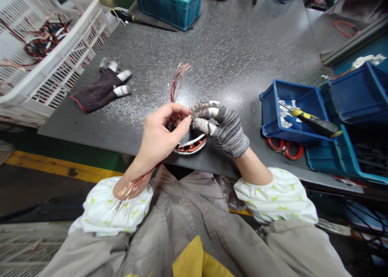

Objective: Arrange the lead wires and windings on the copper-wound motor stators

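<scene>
A round copper wire coil (194,147) with white sleeving on it lies near the table's front edge, partly hidden under both hands. My bare left hand (163,127) pinches thin copper wire at the coil's top, thumb against forefinger. Opposite it, my right hand (221,125), in a grey knit glove with white-taped fingertips, is closed on the same wire ends. The two sets of fingertips meet. One loose bundle of copper strands (178,81) sticks up beyond the left hand. Another bundle (136,188) trails back over the left wrist and sleeve.
A dark glove (100,85) with taped fingertips lies at left beside a white crate (87,47) of coils. At the back are a teal bin (182,10) and a pointed tool (145,22). A blue bin (291,135) with a yellow-black screwdriver (318,121) and red-handled scissors (285,147) stand right.
</scene>
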`<state>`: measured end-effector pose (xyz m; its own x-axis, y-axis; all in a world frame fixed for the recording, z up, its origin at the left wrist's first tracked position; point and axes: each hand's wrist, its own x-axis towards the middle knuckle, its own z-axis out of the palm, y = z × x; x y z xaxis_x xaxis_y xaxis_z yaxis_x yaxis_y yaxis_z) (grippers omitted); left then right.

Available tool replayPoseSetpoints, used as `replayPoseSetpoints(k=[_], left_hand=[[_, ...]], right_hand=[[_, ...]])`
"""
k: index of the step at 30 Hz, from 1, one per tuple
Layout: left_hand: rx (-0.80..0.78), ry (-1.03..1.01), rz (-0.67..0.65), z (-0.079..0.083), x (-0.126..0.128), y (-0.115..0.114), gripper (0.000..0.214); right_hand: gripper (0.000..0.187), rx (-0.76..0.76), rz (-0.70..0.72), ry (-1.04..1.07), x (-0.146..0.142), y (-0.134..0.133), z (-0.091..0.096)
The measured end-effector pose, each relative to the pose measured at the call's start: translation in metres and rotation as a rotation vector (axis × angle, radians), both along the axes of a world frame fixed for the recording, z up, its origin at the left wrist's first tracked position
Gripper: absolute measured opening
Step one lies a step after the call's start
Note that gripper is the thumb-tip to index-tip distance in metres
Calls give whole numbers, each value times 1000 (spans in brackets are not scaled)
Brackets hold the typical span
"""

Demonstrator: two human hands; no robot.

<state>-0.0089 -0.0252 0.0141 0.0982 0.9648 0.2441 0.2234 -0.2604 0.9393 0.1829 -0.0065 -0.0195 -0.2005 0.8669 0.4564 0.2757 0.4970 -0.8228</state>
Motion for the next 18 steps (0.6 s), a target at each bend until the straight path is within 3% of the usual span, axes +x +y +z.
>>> replayPoseSetpoints(k=[18], left_hand=[[79, -16, 26, -5, 2, 0, 6]], right_hand=[[33, 15, 17, -18, -1, 0, 3]])
